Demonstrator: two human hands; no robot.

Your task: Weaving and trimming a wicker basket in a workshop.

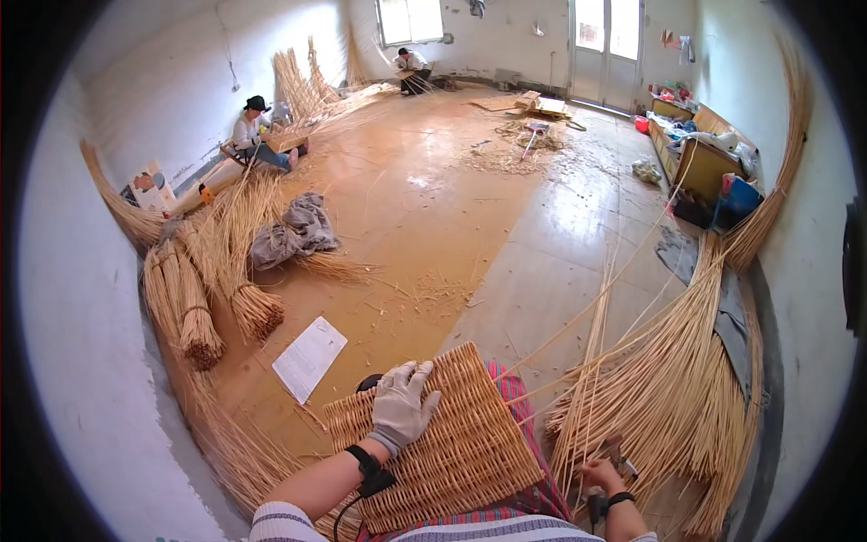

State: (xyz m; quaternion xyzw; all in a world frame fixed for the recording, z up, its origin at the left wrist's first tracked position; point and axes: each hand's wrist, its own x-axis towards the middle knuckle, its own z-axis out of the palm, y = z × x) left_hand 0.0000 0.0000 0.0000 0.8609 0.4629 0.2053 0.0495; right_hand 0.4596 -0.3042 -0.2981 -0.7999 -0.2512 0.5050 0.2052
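Note:
A rectangular woven wicker panel (452,443) lies tilted across my lap, over a red and blue striped cloth (517,397). My left hand (403,406), in a pale glove, rests flat on the panel's upper part with its fingers stretched out. Low on the right, my right hand (598,473) is bare, its fingers curled beside the lower ends of a large spread of wicker rods (655,388). Something small and dark shows at its fingertips, too unclear to name. A few long rods run from the panel's right edge toward the upper right.
White paper (310,359) lies on the floor left of the panel. Tied wicker bundles (194,316) and a grey cloth (298,232) are farther left. Two people sit working by the far left walls. A wooden cabinet (713,149) with clutter stands right; scraps litter the floor.

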